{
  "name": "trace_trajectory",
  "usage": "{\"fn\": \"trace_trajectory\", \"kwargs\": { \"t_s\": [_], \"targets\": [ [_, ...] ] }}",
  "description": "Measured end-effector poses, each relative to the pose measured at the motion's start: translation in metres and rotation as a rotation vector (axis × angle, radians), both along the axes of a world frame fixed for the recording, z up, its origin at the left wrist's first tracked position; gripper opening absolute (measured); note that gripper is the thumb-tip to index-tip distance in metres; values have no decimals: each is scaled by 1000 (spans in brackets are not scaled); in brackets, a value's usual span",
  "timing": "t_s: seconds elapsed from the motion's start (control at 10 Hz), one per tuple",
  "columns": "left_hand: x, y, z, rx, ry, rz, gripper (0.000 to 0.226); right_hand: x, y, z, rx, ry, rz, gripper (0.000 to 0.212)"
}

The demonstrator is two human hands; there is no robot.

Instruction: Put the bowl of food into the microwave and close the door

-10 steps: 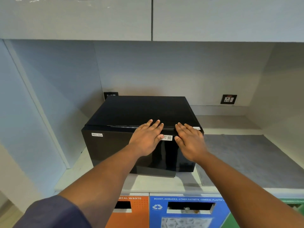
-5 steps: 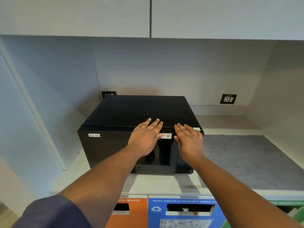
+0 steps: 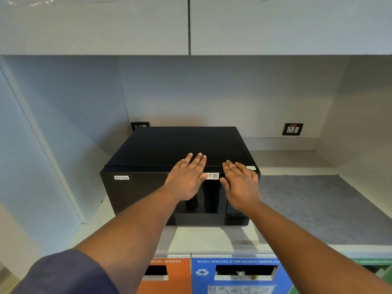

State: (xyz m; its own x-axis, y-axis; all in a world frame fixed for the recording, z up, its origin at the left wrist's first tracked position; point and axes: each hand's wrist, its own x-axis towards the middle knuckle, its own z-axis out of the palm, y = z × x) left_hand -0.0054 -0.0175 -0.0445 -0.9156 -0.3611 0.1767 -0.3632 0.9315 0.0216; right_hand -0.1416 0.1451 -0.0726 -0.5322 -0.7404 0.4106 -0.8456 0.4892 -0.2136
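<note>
A black microwave (image 3: 148, 194) stands on the counter with its door shut; a small "Non-Veg" label sits on its upper left front. My left hand (image 3: 186, 178) lies flat over the top front edge of the microwave, fingers spread and holding nothing. My right hand (image 3: 240, 185) rests flat beside it against the upper right front, also holding nothing. No bowl of food shows anywhere in the head view; the microwave's inside is hidden behind the dark door.
A grey mat (image 3: 318, 206) covers the counter right of the microwave. A wall socket (image 3: 292, 129) is on the back wall. Cabinets (image 3: 191, 24) hang overhead. Below the counter edge are an orange waste bin (image 3: 167, 272) and a blue recycling bin (image 3: 239, 274).
Both hands stay flat on the microwave's upper front. The view has shifted slightly; nothing else moved.
</note>
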Motion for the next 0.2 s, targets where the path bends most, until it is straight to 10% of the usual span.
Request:
{"fn": "trace_trajectory", "kwargs": {
  "t_s": [0.2],
  "targets": [
    [14, 25, 26, -96, 189, -32, 63, 14, 18, 31, -107, 63, 47, 59]
  ]
}}
